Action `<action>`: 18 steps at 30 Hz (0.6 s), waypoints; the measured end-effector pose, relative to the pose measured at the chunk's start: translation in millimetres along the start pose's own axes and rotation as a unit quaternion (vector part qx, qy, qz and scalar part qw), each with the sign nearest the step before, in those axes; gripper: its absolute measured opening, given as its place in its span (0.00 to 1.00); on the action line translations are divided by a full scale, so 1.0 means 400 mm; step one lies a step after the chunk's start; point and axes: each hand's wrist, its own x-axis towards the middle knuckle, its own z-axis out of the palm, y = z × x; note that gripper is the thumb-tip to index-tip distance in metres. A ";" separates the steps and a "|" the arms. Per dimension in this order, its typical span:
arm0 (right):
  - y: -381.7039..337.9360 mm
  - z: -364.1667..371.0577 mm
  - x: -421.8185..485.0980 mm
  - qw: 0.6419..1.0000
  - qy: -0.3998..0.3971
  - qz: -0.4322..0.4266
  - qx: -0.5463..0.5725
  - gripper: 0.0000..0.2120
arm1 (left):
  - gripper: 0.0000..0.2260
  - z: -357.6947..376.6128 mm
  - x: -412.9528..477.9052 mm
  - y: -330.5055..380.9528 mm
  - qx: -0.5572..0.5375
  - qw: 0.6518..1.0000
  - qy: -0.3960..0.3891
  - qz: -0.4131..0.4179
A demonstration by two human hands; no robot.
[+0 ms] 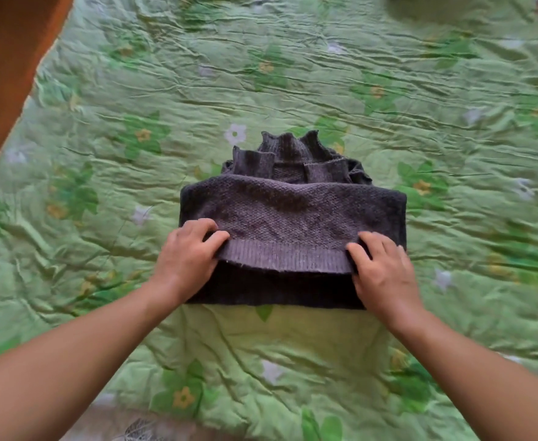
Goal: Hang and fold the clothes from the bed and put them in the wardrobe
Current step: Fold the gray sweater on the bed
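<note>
On the bed [293, 74], left hand [186, 254] and right hand [385, 272] seemingly pinch the sweater [293, 205].

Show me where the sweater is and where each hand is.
sweater [293, 205], head view, on the middle of its knitted body.
left hand [186, 254], head view, on the back of the hand.
right hand [384, 272], head view, on the back of the hand.

My bare forearms [70, 361] reach forward and angle inward. My left hand [191, 254] and right hand [385, 275] sit palm down, well apart, fingers [208, 225] curled, each pinching the ribbed hem of the sweater [290, 211].
</note>
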 end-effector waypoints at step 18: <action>-0.066 -0.149 0.109 0.987 -0.093 -0.115 -0.062 0.24 | 0.33 -0.073 0.124 0.066 0.000 0.996 -0.090 0.022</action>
